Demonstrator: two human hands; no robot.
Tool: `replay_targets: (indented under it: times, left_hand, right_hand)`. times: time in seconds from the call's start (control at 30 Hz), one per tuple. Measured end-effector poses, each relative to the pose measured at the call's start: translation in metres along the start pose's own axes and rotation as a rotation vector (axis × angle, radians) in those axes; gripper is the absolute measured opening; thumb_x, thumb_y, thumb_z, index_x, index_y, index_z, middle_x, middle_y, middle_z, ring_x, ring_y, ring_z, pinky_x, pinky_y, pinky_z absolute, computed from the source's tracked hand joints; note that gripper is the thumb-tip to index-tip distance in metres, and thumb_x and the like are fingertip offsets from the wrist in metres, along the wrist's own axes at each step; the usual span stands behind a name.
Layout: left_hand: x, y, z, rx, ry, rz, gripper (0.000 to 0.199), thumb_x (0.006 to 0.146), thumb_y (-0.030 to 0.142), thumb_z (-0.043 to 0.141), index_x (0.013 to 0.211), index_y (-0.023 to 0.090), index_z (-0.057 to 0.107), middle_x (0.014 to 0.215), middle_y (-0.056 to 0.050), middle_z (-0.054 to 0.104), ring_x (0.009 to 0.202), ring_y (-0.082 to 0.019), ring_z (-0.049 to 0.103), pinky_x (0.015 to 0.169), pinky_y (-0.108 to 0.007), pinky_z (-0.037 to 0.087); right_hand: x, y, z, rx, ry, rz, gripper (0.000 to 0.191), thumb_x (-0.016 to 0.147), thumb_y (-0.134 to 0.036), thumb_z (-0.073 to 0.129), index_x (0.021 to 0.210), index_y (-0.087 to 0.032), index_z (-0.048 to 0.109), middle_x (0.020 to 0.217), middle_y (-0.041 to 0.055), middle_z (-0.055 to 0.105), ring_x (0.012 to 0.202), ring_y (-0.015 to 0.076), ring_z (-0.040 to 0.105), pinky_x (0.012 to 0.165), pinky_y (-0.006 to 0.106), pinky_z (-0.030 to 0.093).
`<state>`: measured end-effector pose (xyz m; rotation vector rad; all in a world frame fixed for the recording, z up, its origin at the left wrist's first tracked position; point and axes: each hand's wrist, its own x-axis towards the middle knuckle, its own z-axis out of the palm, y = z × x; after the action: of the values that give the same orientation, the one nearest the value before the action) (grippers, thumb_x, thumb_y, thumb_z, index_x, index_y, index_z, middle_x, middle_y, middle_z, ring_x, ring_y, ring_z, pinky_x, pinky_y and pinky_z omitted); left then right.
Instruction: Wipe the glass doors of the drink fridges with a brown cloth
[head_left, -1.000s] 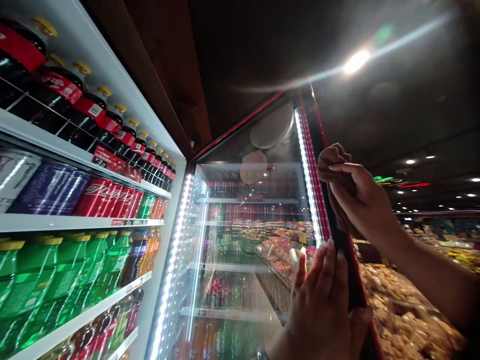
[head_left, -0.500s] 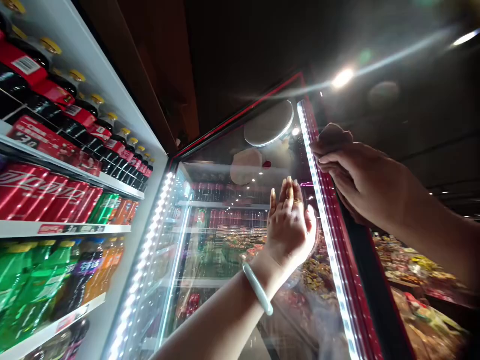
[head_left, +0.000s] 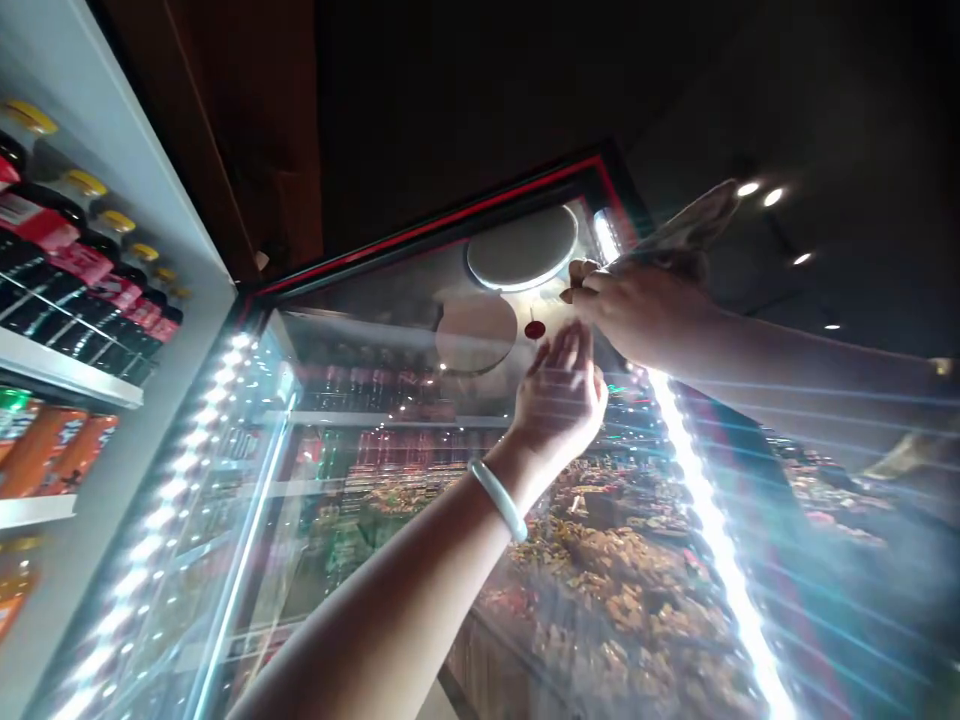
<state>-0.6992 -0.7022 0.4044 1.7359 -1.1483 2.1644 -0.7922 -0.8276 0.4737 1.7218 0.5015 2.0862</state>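
Observation:
My left hand (head_left: 559, 395), with a pale bangle (head_left: 499, 500) on its wrist, lies with outstretched fingers against the glass door (head_left: 420, 560) of a drinks fridge. Just above it, my right hand (head_left: 637, 305) reaches in from the right with its fingers closed. A greyish-brown cloth (head_left: 694, 225) is bunched in that hand, and a loose corner sticks up behind it. The right hand is near the door's upper corner, in front of the bright light strip (head_left: 712, 530). Round pale stickers (head_left: 525, 245) and a small red spot (head_left: 535, 329) show on the upper glass.
Fridge shelves (head_left: 75, 365) at the left hold dark cola bottles (head_left: 90, 250) and orange cans (head_left: 56, 450). A second light strip (head_left: 165, 500) runs down the hinge side. The black door frame (head_left: 435, 230) with a red line crosses above. Ceiling lamps (head_left: 772, 197) shine beyond.
My right hand has moved left with the cloth, from the door's outer edge to over the upper glass. The view has shifted right and up. My left hand stays flat on the glass.

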Motion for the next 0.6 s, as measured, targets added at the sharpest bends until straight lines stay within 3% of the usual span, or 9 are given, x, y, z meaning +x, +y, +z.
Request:
replay_targets:
  times: [0.1, 0.2, 0.3, 0.43, 0.5, 0.6]
  left_hand:
    - [0.007, -0.033, -0.005, 0.027, -0.005, -0.092, 0.059, 0.105, 0.022, 0.032, 0.161, 0.003, 0.035, 0.168, -0.018, 0.038, 0.159, -0.025, 0.032, 0.133, -0.043, 0.029]
    - [0.007, -0.054, -0.009, 0.022, -0.017, -0.129, 0.059, 0.104, 0.024, 0.036, 0.162, 0.014, 0.037, 0.168, -0.011, 0.040, 0.160, -0.023, 0.029, 0.133, -0.045, 0.027]
    - [0.005, -0.059, -0.012, 0.009, 0.009, -0.121, 0.058, 0.105, 0.024, 0.030, 0.160, 0.008, 0.038, 0.170, -0.013, 0.037, 0.161, -0.022, 0.028, 0.134, -0.041, 0.023]
    - [0.005, -0.057, -0.014, -0.026, 0.047, -0.130, 0.060, 0.104, 0.022, 0.026, 0.160, 0.003, 0.035, 0.171, -0.014, 0.034, 0.161, -0.021, 0.028, 0.135, -0.037, 0.018]
    - [0.005, -0.057, -0.014, -0.054, 0.034, -0.135, 0.059, 0.104, 0.020, 0.028, 0.160, 0.005, 0.036, 0.171, -0.013, 0.035, 0.160, -0.022, 0.028, 0.135, -0.038, 0.019]
    - [0.005, -0.059, -0.011, -0.088, 0.021, -0.121, 0.059, 0.102, 0.018, 0.032, 0.160, 0.008, 0.035, 0.170, -0.013, 0.036, 0.160, -0.023, 0.029, 0.135, -0.039, 0.021]
  right_hand:
    - [-0.004, -0.029, 0.010, -0.093, -0.175, -0.051, 0.039, 0.098, -0.015, 0.043, 0.129, -0.017, 0.067, 0.129, 0.0130, 0.071, 0.100, 0.0243, 0.072, 0.083, 0.038, 0.058]
    - [-0.008, -0.051, 0.018, -0.020, -0.094, -0.047, 0.045, 0.103, -0.023, 0.035, 0.140, -0.022, 0.060, 0.133, 0.0107, 0.069, 0.120, 0.0276, 0.066, 0.098, 0.046, 0.056]
    - [0.001, -0.053, 0.020, -0.147, -0.083, 0.042, 0.046, 0.103, -0.024, 0.032, 0.140, -0.015, 0.058, 0.132, 0.0161, 0.069, 0.120, 0.0300, 0.064, 0.097, 0.047, 0.053]
    - [0.006, -0.052, 0.015, -0.386, -0.063, 0.155, 0.044, 0.100, -0.030, 0.037, 0.129, -0.006, 0.060, 0.108, 0.0209, 0.071, 0.115, 0.0362, 0.064, 0.096, 0.051, 0.049]
    - [-0.002, -0.059, 0.015, -0.358, -0.102, 0.105, 0.045, 0.097, -0.033, 0.042, 0.130, -0.008, 0.059, 0.114, 0.0212, 0.071, 0.120, 0.0373, 0.062, 0.096, 0.050, 0.050]
    - [-0.012, -0.065, 0.019, -0.212, -0.180, 0.080, 0.050, 0.092, -0.028, 0.043, 0.139, -0.017, 0.055, 0.128, 0.0150, 0.069, 0.120, 0.0316, 0.063, 0.093, 0.044, 0.052]
